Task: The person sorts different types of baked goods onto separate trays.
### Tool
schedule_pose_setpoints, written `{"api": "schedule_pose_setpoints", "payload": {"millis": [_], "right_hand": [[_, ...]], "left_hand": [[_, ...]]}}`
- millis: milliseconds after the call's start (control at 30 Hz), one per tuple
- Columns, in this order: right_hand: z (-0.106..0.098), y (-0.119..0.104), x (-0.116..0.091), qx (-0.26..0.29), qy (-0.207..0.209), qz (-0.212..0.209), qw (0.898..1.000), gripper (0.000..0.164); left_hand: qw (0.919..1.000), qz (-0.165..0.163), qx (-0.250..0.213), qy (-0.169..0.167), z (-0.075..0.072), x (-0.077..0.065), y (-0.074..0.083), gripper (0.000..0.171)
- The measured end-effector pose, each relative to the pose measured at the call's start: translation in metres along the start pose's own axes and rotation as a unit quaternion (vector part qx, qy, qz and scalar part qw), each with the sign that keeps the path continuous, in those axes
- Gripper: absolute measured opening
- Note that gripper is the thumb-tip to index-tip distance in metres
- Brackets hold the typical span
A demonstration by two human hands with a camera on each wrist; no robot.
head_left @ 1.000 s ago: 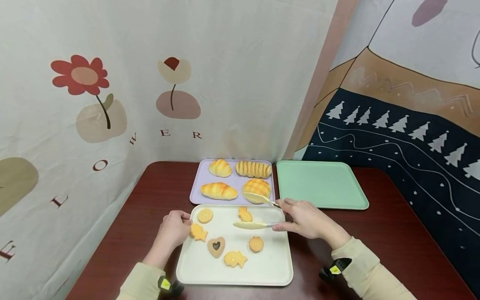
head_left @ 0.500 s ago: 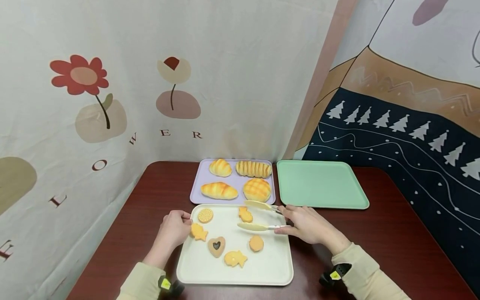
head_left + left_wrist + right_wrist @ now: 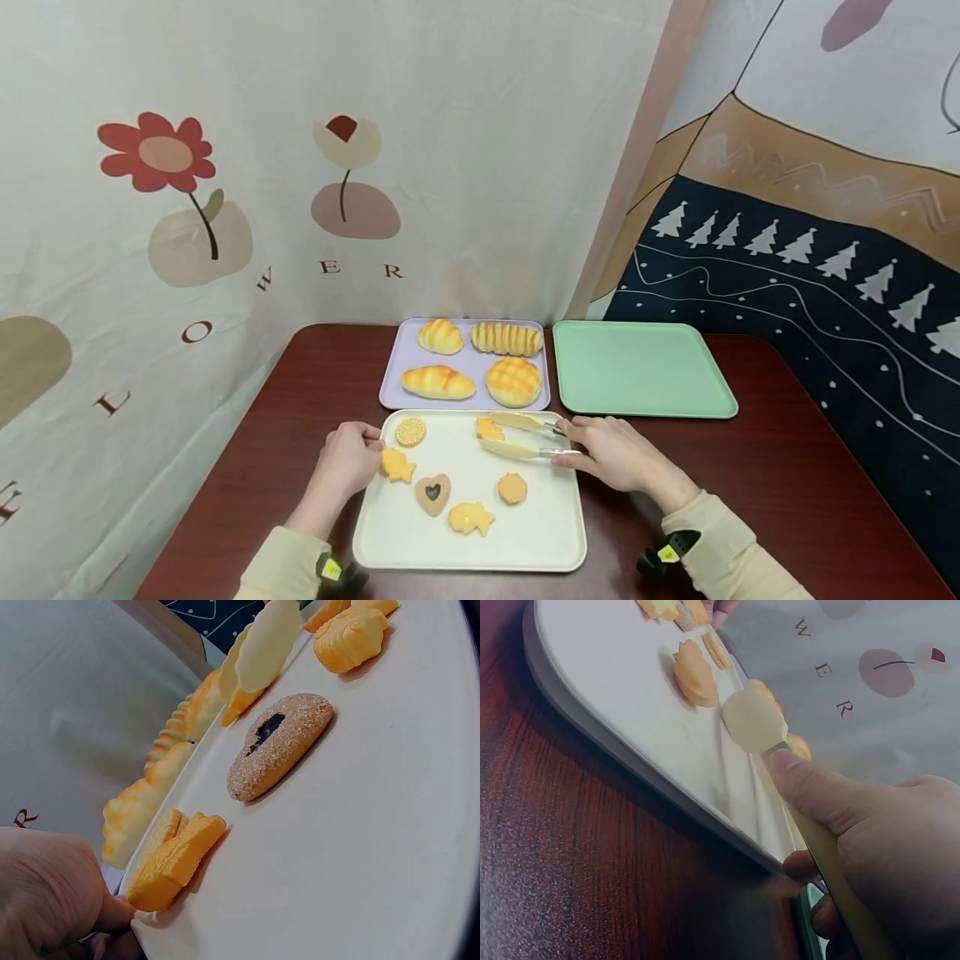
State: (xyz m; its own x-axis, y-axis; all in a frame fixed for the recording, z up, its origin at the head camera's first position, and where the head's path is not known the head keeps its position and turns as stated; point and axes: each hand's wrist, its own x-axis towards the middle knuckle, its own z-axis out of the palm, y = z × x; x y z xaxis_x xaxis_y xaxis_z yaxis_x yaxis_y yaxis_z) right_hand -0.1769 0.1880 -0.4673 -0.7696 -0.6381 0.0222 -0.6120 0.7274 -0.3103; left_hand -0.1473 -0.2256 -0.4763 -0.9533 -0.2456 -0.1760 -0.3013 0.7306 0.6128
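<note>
A person's two hands work at a dark red-brown table (image 3: 787, 467) holding three trays. The right hand (image 3: 618, 454), at the right side of the near white tray (image 3: 465, 554), grips a pair of tongs (image 3: 512, 450), thumb on the near arm and fingers on the far arm. The cream-coloured tips point left and stand apart, one on the far side and one on the near side of a yellow fish-shaped biscuit (image 3: 489, 429) lying at the tray's far edge, right of centre; whether they touch it cannot be told. The left hand (image 3: 348, 454) pinches the white tray's rim towards its far left corner, right beside another fish-shaped biscuit (image 3: 397, 465). Also on this tray are a round biscuit (image 3: 410, 432) at the far left, a heart-shaped biscuit (image 3: 432, 494) with a dark centre, a third fish-shaped biscuit (image 3: 471, 517) nearer the middle, and a small scalloped biscuit (image 3: 512, 488) to the right. Just beyond, a lilac tray (image 3: 385, 398) carries four breads: a small roll (image 3: 440, 336) far left, a ridged roll (image 3: 507, 338) far right, a long roll (image 3: 438, 382) near left and a round criss-crossed bun (image 3: 513, 382) near right. A mint-green tray (image 3: 641, 371) lies to its right.
</note>
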Motion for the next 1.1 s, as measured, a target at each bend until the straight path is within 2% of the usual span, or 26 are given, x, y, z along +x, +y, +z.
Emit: {"api": "schedule_pose_setpoints", "payload": {"millis": [267, 767, 1100], "right_hand": [[-0.0003, -0.0020, -0.0008, -0.011, 0.004, 0.001, 1.000, 0.061], [-0.0015, -0.0019, -0.0021, 0.013, 0.004, -0.009, 1.000, 0.050], [-0.0030, -0.0030, -0.0042, 0.015, 0.006, -0.016, 1.000, 0.050]], "left_hand": [[1.0000, 0.000, 0.002, 0.001, 0.0003, -0.0013, 0.0001, 0.018], [0.9999, 0.012, 0.007, 0.007, 0.0006, 0.0002, -0.0030, 0.018], [0.9996, 0.021, 0.014, 0.013, 0.0005, -0.0005, -0.0034, 0.017]]}}
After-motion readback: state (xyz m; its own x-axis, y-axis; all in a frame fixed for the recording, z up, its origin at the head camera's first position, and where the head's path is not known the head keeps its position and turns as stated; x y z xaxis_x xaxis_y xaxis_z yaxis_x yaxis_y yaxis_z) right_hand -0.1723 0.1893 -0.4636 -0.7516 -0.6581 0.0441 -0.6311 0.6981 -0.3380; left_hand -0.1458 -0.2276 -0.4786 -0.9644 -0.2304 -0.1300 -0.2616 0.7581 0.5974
